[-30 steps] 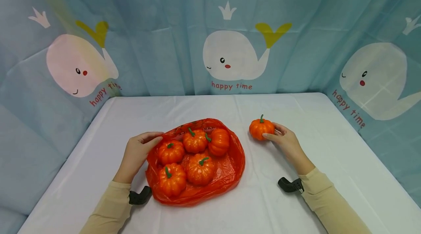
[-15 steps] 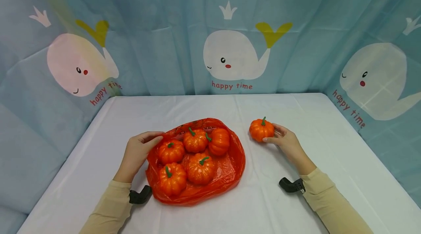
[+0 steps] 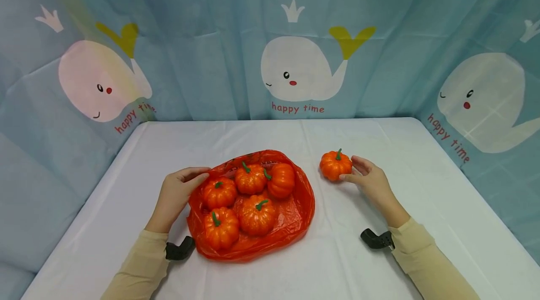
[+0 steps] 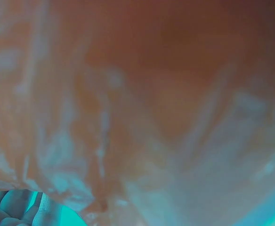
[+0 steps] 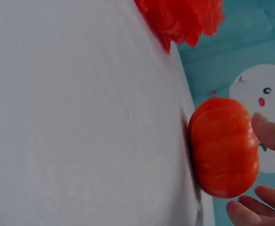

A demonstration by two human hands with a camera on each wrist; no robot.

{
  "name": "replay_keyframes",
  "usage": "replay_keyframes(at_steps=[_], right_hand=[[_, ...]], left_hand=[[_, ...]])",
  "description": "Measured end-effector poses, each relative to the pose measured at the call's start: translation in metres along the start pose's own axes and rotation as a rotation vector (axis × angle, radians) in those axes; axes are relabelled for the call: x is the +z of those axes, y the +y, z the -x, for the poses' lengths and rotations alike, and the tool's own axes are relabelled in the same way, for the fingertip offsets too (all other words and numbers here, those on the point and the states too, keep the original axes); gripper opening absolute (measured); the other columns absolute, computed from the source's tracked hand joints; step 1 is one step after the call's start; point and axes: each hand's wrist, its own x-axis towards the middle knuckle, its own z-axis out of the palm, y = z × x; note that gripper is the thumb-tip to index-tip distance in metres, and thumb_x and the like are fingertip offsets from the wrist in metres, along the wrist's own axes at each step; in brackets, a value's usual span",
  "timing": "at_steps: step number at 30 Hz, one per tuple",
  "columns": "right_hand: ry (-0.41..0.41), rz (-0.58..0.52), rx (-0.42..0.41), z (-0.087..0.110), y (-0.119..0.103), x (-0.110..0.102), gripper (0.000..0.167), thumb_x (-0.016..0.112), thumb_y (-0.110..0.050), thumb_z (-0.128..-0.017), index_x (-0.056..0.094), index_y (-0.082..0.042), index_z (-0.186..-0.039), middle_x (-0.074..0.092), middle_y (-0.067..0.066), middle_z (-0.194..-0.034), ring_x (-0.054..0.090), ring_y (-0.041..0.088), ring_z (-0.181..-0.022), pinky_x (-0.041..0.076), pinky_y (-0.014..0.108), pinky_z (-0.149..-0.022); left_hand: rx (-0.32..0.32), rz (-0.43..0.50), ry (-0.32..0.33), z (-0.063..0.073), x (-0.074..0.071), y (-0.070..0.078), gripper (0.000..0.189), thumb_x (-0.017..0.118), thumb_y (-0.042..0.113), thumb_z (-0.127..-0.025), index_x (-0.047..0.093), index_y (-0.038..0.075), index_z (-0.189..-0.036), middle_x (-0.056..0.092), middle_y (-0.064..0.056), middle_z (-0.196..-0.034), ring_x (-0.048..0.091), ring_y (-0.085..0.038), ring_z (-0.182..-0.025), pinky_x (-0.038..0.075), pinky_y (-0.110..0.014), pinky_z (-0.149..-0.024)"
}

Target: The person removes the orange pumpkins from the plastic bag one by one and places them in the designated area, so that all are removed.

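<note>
An open red plastic bag (image 3: 295, 222) lies on the white table with several small orange toy pumpkins (image 3: 257, 215) inside, each with a green stem. My left hand (image 3: 177, 192) pinches the bag's upper left rim between thumb and fingers. In the left wrist view the blurred bag (image 4: 142, 117) covers most of the picture, with some fingers (image 4: 15, 207) at the lower left corner. One more pumpkin (image 3: 335, 166) sits upright on the table right of the bag. Beside it is my right hand (image 3: 373, 185), its thumb and fingers spread; in the right wrist view the fingers (image 5: 264, 205) stand apart from the pumpkin.
A white cloth covers the table (image 3: 363, 262). Behind and at both sides hangs a pale blue curtain (image 3: 202, 70) printed with whales. Black camera mounts (image 3: 376, 239) stick out from both wrists close above the cloth.
My right hand has let go of the single pumpkin and drawn slightly right, its fingers spreading. That pumpkin's stem has tipped a little rightward. The left hand and bag stay in place.
</note>
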Motion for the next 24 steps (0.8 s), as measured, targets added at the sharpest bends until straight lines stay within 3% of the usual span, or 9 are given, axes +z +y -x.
replay_keyframes(at_steps=[5,11,19,24], right_hand=[[0.061,-0.006,-0.083,0.015,-0.011,0.002,0.080,0.077,-0.024,-0.089,0.034,0.000,-0.152,0.036,0.016,-0.159,0.037,0.029,-0.147,0.039,0.027,-0.107],[0.115,0.027,-0.169,0.030,-0.022,0.007,0.080,0.079,-0.024,-0.086,0.038,0.000,-0.150,0.038,0.015,-0.158,0.040,0.033,-0.144,0.039,0.032,-0.107],[0.065,-0.003,-0.213,0.048,-0.036,0.021,0.077,0.082,-0.025,-0.083,0.046,-0.004,-0.147,0.045,0.011,-0.154,0.042,0.025,-0.143,0.043,0.021,-0.101],[0.011,-0.038,-0.213,0.057,-0.040,0.032,0.075,0.084,-0.023,-0.080,0.049,-0.006,-0.145,0.046,0.009,-0.153,0.044,0.025,-0.142,0.044,0.028,-0.102]], left_hand=[[-0.001,-0.005,0.000,0.000,0.000,0.001,0.051,0.063,0.051,-0.094,0.068,0.012,-0.127,0.066,-0.011,-0.131,0.056,-0.021,-0.121,0.048,-0.008,-0.083],[-0.004,-0.009,0.000,-0.001,0.000,0.001,0.051,0.062,0.049,-0.095,0.068,0.012,-0.128,0.065,-0.012,-0.132,0.056,-0.023,-0.121,0.049,-0.009,-0.083],[-0.009,-0.013,-0.001,-0.001,0.000,0.002,0.051,0.062,0.049,-0.095,0.067,0.011,-0.129,0.065,-0.012,-0.133,0.056,-0.023,-0.122,0.049,-0.009,-0.083],[-0.003,-0.016,-0.003,0.000,0.000,0.002,0.050,0.061,0.049,-0.095,0.067,0.011,-0.128,0.065,-0.012,-0.132,0.056,-0.023,-0.121,0.049,-0.009,-0.083]])
